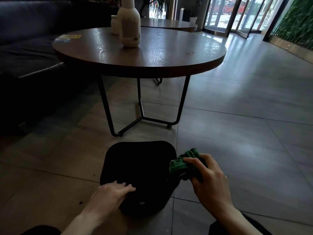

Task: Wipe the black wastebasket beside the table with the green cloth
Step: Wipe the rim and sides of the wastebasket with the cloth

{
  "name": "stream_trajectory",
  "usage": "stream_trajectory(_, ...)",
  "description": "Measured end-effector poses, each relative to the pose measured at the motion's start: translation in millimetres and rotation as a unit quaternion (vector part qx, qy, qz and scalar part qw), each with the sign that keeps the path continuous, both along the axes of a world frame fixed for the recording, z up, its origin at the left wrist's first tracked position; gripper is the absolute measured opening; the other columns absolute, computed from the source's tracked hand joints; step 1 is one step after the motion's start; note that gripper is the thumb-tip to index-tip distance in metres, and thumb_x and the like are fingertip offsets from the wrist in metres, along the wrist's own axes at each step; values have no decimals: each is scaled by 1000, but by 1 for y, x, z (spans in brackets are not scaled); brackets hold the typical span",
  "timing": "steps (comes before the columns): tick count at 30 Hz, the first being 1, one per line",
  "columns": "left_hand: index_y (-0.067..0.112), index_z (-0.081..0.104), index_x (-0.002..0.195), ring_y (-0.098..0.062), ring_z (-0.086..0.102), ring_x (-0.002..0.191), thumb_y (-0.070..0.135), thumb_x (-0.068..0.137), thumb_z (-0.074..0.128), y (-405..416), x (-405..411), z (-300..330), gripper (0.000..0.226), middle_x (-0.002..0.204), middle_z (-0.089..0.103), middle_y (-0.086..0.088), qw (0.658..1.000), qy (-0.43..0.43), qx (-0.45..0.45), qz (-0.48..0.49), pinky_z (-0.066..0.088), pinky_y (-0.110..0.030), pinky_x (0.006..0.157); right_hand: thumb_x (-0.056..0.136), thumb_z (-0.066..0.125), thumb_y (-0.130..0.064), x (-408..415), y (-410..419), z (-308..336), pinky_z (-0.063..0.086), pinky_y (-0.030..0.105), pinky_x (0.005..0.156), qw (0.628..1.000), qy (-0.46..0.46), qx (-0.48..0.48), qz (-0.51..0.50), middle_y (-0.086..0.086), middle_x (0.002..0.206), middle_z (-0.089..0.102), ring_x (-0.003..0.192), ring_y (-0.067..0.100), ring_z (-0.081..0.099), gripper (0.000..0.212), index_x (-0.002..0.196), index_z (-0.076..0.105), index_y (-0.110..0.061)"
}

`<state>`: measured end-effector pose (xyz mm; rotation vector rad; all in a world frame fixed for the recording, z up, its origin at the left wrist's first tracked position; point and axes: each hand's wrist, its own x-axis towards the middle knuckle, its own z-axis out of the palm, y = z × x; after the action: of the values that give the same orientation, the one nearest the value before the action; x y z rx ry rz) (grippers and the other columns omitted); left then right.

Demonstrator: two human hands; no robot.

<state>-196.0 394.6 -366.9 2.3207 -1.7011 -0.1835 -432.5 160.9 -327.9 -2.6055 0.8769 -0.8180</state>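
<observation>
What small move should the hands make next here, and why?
Probably draw the green cloth along the wastebasket's right rim toward the person. The right hand grips the bunched cloth right at the right edge of the black wastebasket, and the left hand rests flat on its near left side, seemingly steadying it, so a wiping stroke looks ready.
</observation>
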Motion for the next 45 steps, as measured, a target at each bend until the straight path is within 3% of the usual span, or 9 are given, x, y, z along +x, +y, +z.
stream_trajectory(2, 49, 58, 131, -5, 61, 123, 33, 103, 51, -3, -3, 5, 33, 128, 66, 23, 999, 20, -15, -20, 44, -29, 110, 74, 90, -21, 1, -2, 7, 54, 34, 56, 1000, -10, -5, -5, -5, 116, 59, 97, 22, 64, 57, 121, 64, -39)
stream_trajectory(5, 43, 65, 120, -4, 66, 110, 34, 101, 53, -19, -2, 21, 25, 112, 72, 23, 997, 60, -37, -20, 43, -28, 110, 75, 88, -16, 2, -7, 20, 57, 39, 57, 999, -33, -14, -16, -3, 116, 60, 95, 25, 65, 56, 121, 66, -38)
stream_trajectory(11, 46, 60, 123, -14, 50, 137, 44, 100, 50, -39, 22, 28, 24, 125, 68, 21, 996, 77, -25, 42, 43, -32, 107, 72, 87, -4, 7, -10, 43, 58, 42, 60, 996, -74, -32, -25, -2, 115, 61, 89, 25, 66, 59, 122, 71, -32)
stream_trajectory(15, 39, 63, 127, -10, 49, 138, 30, 98, 61, -46, 30, 19, 30, 132, 66, 17, 990, 91, -92, 49, 14, -28, 123, 72, 85, -3, 11, -3, 43, 58, 43, 60, 995, -90, -33, -13, -2, 113, 62, 85, 23, 65, 56, 121, 73, -27)
stream_trajectory(20, 58, 2, 152, -20, -7, 155, 56, 83, 67, -46, 40, 6, 95, 165, 6, 21, 998, -59, 26, 20, -17, -68, 113, 73, 84, -4, 24, 13, 24, 59, 42, 63, 997, -80, -5, -6, -5, 114, 61, 88, 22, 65, 56, 122, 72, -29)
stream_trajectory(25, 63, -8, 147, -21, -7, 154, 49, 83, 73, -54, 52, -1, 105, 166, 1, 12, 998, -8, 16, 56, 5, -70, 117, 75, 84, 1, 46, 30, -3, 60, 47, 67, 997, -66, 40, -1, -3, 119, 64, 95, 26, 67, 59, 123, 72, -30)
stream_trajectory(31, 59, 5, 150, -16, -4, 154, 47, 80, 77, -66, 73, -8, 100, 165, 7, 12, 998, 29, -7, 56, 4, -66, 119, 80, 78, 0, 65, 48, -24, 61, 50, 72, 995, -72, 61, -29, -7, 132, 63, 106, 26, 67, 60, 127, 69, -37)
stream_trajectory(37, 58, 11, 150, -16, 7, 152, 46, 76, 80, -79, 92, -16, 102, 163, 17, 16, 998, 55, -15, 37, 12, -65, 118, 92, 66, -11, 99, 57, -43, 53, 52, 101, 993, -18, 107, -45, -6, 148, 57, 140, 18, 48, 58, 137, 60, -46)
stream_trajectory(45, 57, 21, 150, -6, 8, 151, 17, 74, 71, -85, 99, -14, 99, 160, 24, 24, 994, 109, -10, -16, -1, -65, 118, 95, 56, -22, 148, 61, -65, 42, 59, 111, 998, 64, 8, -7, 13, 154, 40, 146, 36, 35, 58, 152, 48, -36)
